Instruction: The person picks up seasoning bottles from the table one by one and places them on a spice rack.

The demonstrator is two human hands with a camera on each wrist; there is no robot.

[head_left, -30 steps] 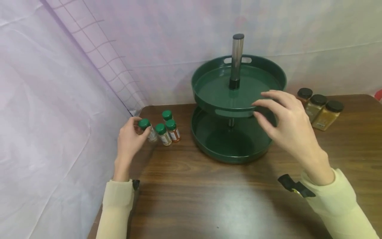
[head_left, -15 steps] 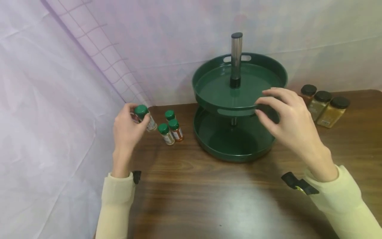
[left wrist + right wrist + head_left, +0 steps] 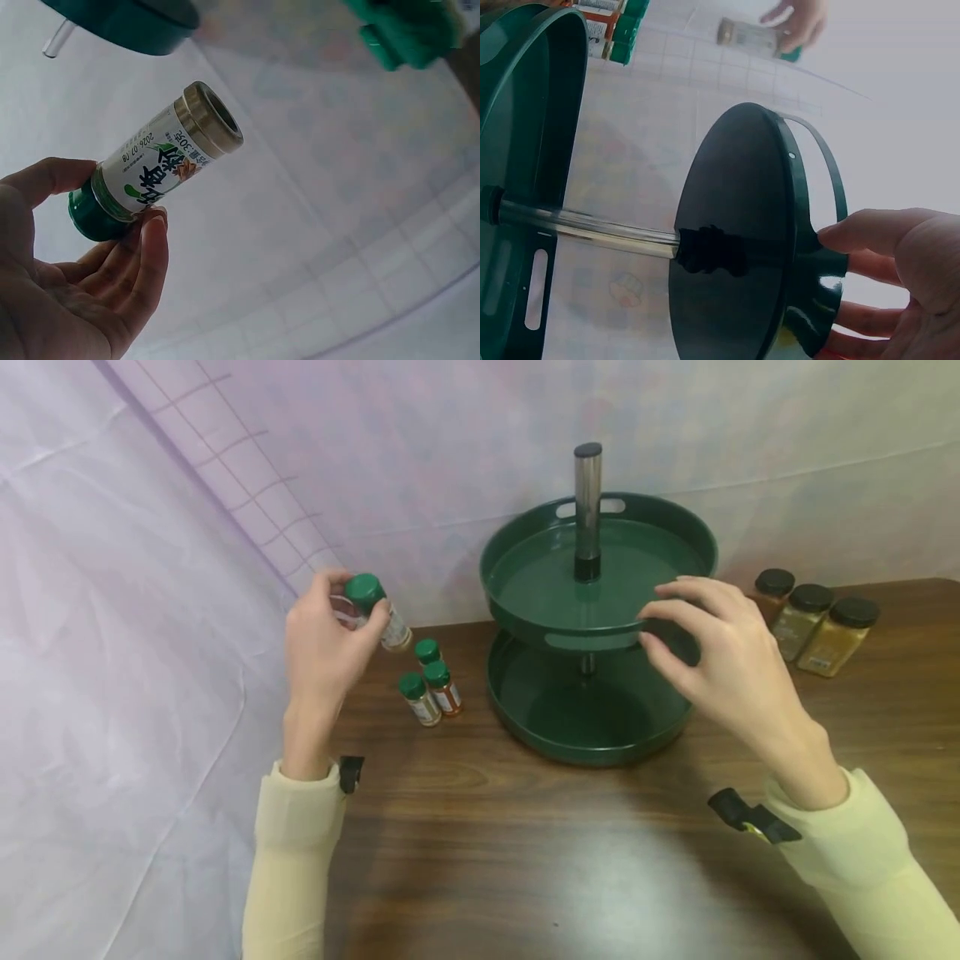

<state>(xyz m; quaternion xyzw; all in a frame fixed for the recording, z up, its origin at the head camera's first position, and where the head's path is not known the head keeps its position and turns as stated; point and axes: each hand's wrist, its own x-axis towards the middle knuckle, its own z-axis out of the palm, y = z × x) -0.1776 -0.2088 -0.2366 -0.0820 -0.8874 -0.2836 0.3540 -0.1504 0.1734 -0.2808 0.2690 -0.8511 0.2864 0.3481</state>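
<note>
Green-capped jar [image 3: 154, 161] between left fingers [image 3: 152, 259]

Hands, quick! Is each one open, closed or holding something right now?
Left hand: holding a green-capped spice jar.
Right hand: pinching the rim of the upper green tray.

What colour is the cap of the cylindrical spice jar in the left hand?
Green; the round cap shows best in the head view.

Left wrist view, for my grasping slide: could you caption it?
A left hand pinches a labelled spice jar near its green cap, part of a green tiered stand at upper left.
</note>
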